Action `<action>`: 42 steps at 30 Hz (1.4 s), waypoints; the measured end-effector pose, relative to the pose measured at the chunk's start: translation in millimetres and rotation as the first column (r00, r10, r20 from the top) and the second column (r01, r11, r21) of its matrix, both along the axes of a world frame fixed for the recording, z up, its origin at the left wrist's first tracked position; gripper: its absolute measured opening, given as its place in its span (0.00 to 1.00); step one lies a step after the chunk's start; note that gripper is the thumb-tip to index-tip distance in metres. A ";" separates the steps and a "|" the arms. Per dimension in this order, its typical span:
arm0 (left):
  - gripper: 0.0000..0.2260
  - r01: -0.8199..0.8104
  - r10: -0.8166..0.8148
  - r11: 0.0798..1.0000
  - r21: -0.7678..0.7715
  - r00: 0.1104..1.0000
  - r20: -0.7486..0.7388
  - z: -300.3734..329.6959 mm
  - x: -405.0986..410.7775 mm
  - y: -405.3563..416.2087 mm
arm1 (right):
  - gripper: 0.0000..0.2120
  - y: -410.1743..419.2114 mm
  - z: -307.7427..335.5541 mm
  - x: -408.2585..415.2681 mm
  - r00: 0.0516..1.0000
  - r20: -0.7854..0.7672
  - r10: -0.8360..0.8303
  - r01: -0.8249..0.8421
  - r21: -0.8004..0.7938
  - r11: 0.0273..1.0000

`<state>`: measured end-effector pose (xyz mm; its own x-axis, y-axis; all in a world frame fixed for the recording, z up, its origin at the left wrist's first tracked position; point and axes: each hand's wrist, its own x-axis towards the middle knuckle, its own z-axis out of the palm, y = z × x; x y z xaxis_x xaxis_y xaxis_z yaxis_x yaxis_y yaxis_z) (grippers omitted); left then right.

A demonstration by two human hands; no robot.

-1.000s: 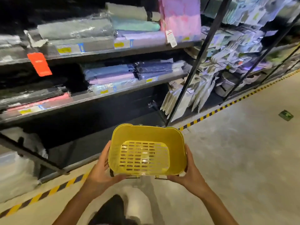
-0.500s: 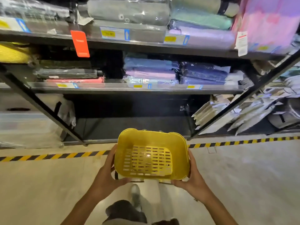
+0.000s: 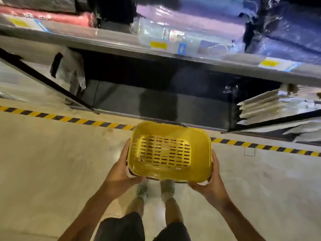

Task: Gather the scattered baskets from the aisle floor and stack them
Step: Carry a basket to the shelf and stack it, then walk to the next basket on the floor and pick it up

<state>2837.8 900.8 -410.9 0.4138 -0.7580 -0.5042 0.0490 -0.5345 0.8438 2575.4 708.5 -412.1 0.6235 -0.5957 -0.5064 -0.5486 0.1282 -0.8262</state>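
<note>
While no stack is in view, this looks like the carry step: left hand (image 3: 121, 171) and right hand (image 3: 211, 181) grip the short ends of the yellow slotted plastic basket (image 3: 169, 151), fingers curled underneath, above the concrete floor (image 3: 52, 162) by the striped tape. Next I'd guess finding the pile and nesting it squarely.

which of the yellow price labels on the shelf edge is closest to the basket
The middle label, on the shelf edge above the yellow basket; the others sit far left and far right.
</note>
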 end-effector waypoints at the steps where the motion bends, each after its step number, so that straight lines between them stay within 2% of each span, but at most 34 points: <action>1: 0.52 -0.010 0.010 1.000 0.007 1.000 -0.018 -18.3 0.6 -4.7 | 0.52 -7.1 -18.8 4.1 0.999 -0.029 0.047 -0.048 -0.049 0.998; 3: 0.53 -0.036 0.036 0.999 0.028 0.999 -0.014 -51.7 0.6 -13.0 | 0.55 -19.7 -52.0 10.4 0.997 -0.038 0.062 -0.064 -0.068 0.996; 7: 0.55 -0.003 0.001 0.999 0.049 0.998 0.055 -110.4 0.0 -22.0 | 0.58 -45.1 -110.6 13.6 0.999 0.025 0.030 -0.030 0.010 0.999; 13: 0.57 0.004 -0.008 0.996 0.091 0.999 0.047 -174.3 -4.9 -29.0 | 0.57 -58.4 -169.2 3.9 0.996 0.047 0.077 -0.078 0.022 0.997; 17: 0.55 0.058 -0.067 0.991 0.123 0.995 0.071 -199.3 -8.0 -25.7 | 0.53 -52.5 -190.3 3.1 0.995 0.013 0.094 -0.095 0.017 0.995; 23: 0.53 0.011 -0.019 0.974 0.224 0.999 0.036 -228.5 -18.0 -27.9 | 0.36 -39.1 -213.3 9.8 0.994 -0.106 -0.007 0.018 0.109 0.994; 27: 0.50 0.016 -0.028 0.972 0.235 0.999 0.045 -233.3 -20.4 -36.6 | 0.34 -42.0 -213.4 17.9 0.989 -0.149 -0.011 0.027 0.103 0.994; 32: 0.47 0.029 -0.050 0.967 0.254 0.996 0.078 -220.0 -13.6 -37.8 | 0.30 -55.8 -202.9 14.9 0.952 -0.277 0.130 -0.100 0.119 0.988; 35: 0.46 0.054 -0.085 0.935 0.352 0.994 0.075 -181.6 -5.5 -30.8 | 0.33 -65.1 -165.0 22.0 0.896 -0.408 0.178 -0.135 0.131 0.982; 37: 0.44 0.049 -0.087 0.919 0.391 0.993 0.080 -139.2 2.3 -21.8 | 0.31 -69.1 -128.7 35.0 0.868 -0.446 0.220 -0.181 0.128 0.975; 39: 0.42 0.035 -0.086 0.930 0.366 0.989 0.122 -88.1 12.5 -8.5 | 0.25 -70.0 -84.5 52.1 0.847 -0.404 0.346 -0.337 0.096 0.937; 41: 0.39 0.020 -0.098 0.926 0.376 0.977 0.190 -35.8 22.7 12.7 | 0.21 -65.0 -40.1 79.9 0.803 -0.356 0.477 -0.525 -0.047 0.850; 42: 0.37 0.012 -0.109 0.921 0.389 0.968 0.228 -9.6 27.8 26.8 | 0.21 -59.9 -14.9 98.4 0.764 -0.337 0.550 -0.603 -0.067 0.795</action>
<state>2865.6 927.5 -420.5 0.5185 -0.5548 -0.6507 -0.1718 -0.8130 0.5563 2673.8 648.6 -427.0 0.7179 -0.2594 -0.6460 -0.6874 -0.4103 -0.5993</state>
